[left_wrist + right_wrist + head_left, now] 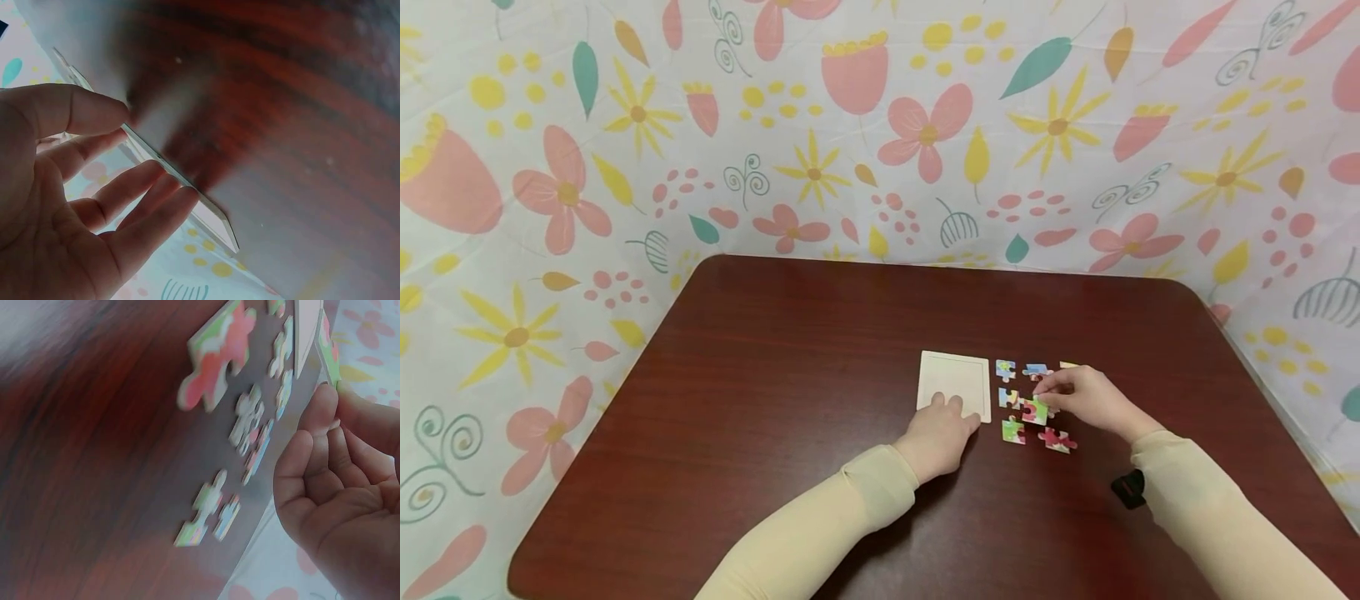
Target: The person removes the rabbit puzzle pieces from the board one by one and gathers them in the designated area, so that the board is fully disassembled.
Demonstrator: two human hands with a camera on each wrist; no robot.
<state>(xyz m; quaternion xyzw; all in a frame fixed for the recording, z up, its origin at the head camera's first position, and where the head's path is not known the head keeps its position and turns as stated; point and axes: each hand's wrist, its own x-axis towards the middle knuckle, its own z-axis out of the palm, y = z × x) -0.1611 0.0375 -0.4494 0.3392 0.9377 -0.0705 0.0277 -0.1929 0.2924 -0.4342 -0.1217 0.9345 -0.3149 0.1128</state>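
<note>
A pale square puzzle tray (955, 375) lies on the table, with a thin line marking its border. My left hand (938, 437) rests on its near edge, fingers spread over it; in the left wrist view the fingertips (187, 197) touch the tray's rim. My right hand (1086, 400) pinches a green and pink puzzle piece (1034, 411) between thumb and finger, raised off the table in the right wrist view. Around it lie several loose pieces, among them a pink one (1057, 440), a green one (1013, 430) and a blue one (1005, 370). The right hand partly hides some pieces.
The dark red-brown table (760, 375) has rounded corners. A flower-printed cloth (850, 167) hangs behind it and along the sides. By the right sleeve shows a small black object (1128, 489).
</note>
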